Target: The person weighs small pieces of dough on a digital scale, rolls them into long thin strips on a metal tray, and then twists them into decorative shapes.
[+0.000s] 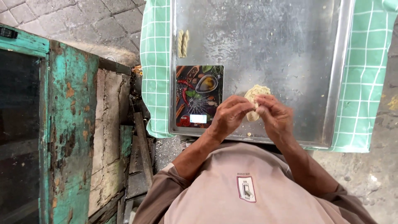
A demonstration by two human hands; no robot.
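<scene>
Both hands, left hand [229, 115] and right hand [274, 116], pinch the coiled dough piece [256, 96]; we would keep our grip light, with the kitchen scale [199, 96] just left.

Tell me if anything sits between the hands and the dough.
Nothing visible does. Both the left hand and right hand already grip the dough directly, above the metal tray.

- Soft, even daylight; no hard shadows.
- Dull glare smears the metal tray [290, 45] beyond the fingers [242, 103].
- Fingers slightly motion-blurred.
- Wide-angle bending at edges; dark cabinet glass [18, 124] far left.
</scene>
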